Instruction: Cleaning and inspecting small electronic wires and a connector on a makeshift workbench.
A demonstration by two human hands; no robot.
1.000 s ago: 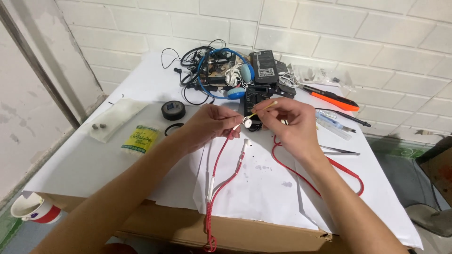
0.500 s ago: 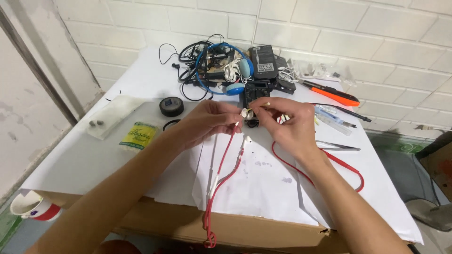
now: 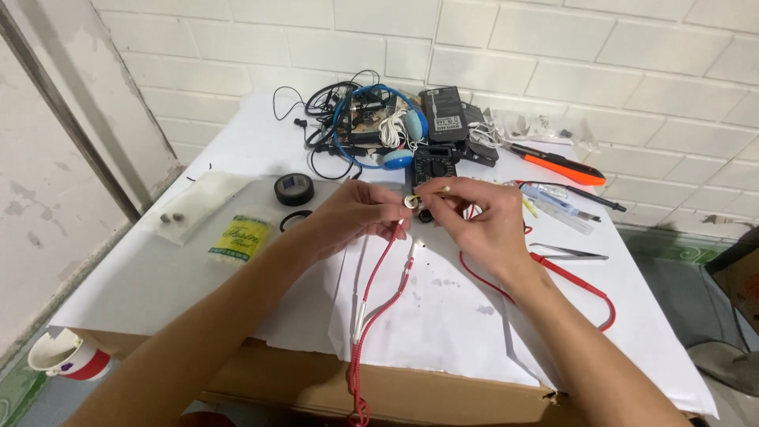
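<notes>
Looking down from a head camera, we see our two bare hands raised just above a white-papered counter (image 3: 443,316). Our left hand (image 3: 348,217) is pinched shut on a small white earbud (image 3: 410,202) at the end of a red braided earphone cable (image 3: 378,292). Our right hand (image 3: 482,217) is closed on a thin pale stick (image 3: 439,190), its tip right at the earbud.

We judge the work on the earbud to be under way and not finished: both hands are on it and nothing is set down. The cable hangs from the left hand, runs across the paper and droops over the counter's front edge; a second red strand (image 3: 577,285) loops out to the right. A white inline piece (image 3: 360,320) sits on the cable.

Behind the hands lie a black multimeter (image 3: 433,164), a tangle of wires and blue headphones (image 3: 371,130), a roll of black tape (image 3: 294,189), tweezers (image 3: 571,252) and an orange-handled tool (image 3: 557,164).
</notes>
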